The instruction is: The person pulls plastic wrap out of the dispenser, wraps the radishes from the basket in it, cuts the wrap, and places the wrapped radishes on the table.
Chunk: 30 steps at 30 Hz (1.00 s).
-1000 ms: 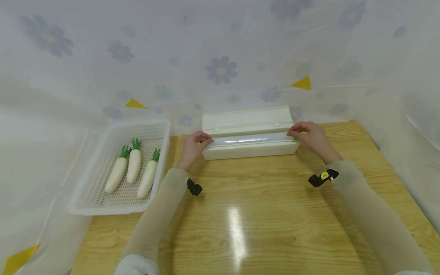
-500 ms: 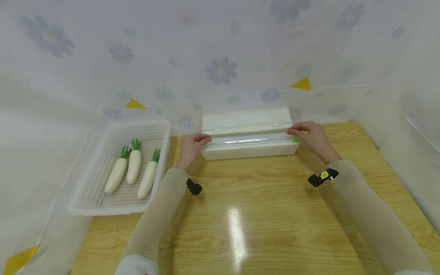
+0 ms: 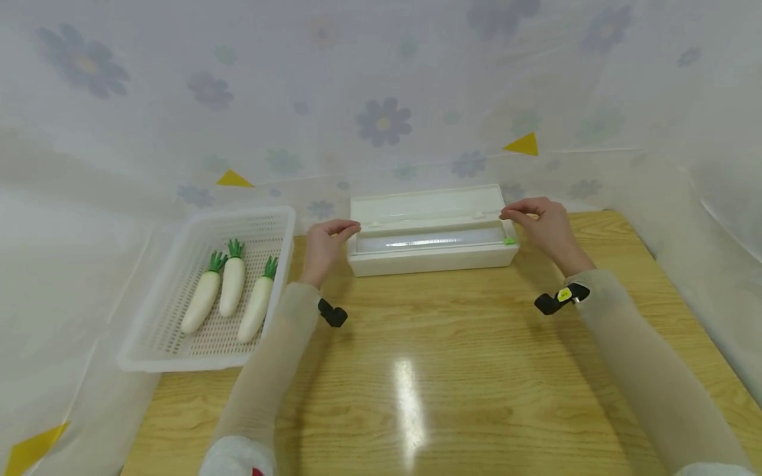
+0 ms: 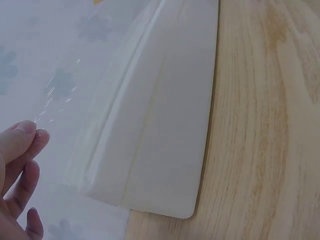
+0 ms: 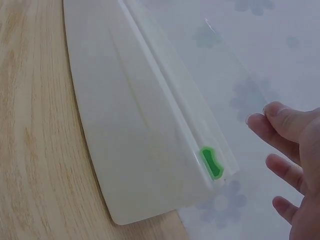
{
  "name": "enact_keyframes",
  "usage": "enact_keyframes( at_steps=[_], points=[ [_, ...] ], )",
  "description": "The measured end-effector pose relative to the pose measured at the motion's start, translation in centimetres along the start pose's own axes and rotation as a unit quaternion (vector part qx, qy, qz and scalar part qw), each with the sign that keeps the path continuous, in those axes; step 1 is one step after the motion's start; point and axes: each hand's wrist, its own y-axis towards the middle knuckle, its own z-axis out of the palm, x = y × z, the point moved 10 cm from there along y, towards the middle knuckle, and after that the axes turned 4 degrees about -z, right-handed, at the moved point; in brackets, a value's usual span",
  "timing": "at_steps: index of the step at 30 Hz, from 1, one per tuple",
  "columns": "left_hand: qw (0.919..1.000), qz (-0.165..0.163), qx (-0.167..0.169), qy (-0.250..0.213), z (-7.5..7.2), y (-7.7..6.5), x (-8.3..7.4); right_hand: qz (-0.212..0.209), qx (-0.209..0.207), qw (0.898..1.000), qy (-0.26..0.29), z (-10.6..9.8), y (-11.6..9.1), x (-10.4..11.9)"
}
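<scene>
A white cling film dispenser (image 3: 434, 262) sits on the table with its lid (image 3: 428, 203) raised at the back. Inside it lies a roll of film (image 3: 428, 239); a green cutter slider (image 3: 508, 241) is at the right end. My left hand (image 3: 324, 250) pinches clear cling film (image 4: 62, 97) between thumb and forefinger, just off the box's left end. At the other end, my right hand (image 3: 548, 230) pinches the film's edge, seen as a thin line in the right wrist view. The sheet between the hands is nearly invisible in the head view.
On the left stands a white plastic basket (image 3: 178, 365) holding 3 white radishes (image 3: 233, 287) with green tops. The wooden table (image 3: 476, 370) extends in front of the dispenser. A flowered sheet (image 3: 383, 59) hangs behind, close to the raised lid.
Both hands have risen from the roll, slightly up and outward, with the film pinched in them. More of the roll shows now. Dispenser and basket have not moved.
</scene>
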Motion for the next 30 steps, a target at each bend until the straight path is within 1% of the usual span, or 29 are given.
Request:
enact_keyframes(
  at_steps=[2,8,13,16,19,22,25,30],
  points=[
    [0.9999,0.006,0.002,-0.013,-0.2,0.2,-0.2,-0.001,-0.001,1.0,-0.003,-0.2,0.1,0.3],
    [0.9993,0.024,-0.001,-0.029,-1.1,0.5,-1.0,-0.013,-0.011,1.0,-0.014,-0.9,0.4,1.3],
    [0.9988,0.029,0.012,-0.038,-1.4,0.4,-2.0,-0.021,-0.02,1.0,-0.004,-1.8,0.6,1.9],
    [0.999,0.033,0.014,-0.028,-1.6,0.4,-2.6,-0.025,-0.02,0.999,-0.002,-2.4,0.6,2.4],
    [0.9993,0.029,0.015,-0.018,-1.9,0.4,-3.0,-0.026,-0.021,0.999,-0.006,-2.8,0.7,2.7],
    [0.9993,0.025,0.02,-0.022,-2.2,0.3,-3.4,-0.03,-0.021,0.999,-0.004,-3.0,0.7,3.3],
    [0.9988,0.033,0.024,-0.026,-2.5,0.2,-4.0,-0.039,-0.025,0.999,-0.002,-3.3,0.7,3.9],
    [0.9983,0.051,0.021,-0.019,-2.9,0.1,-5.0,-0.05,-0.031,0.998,0.009,-3.8,0.7,4.8]
  ],
)
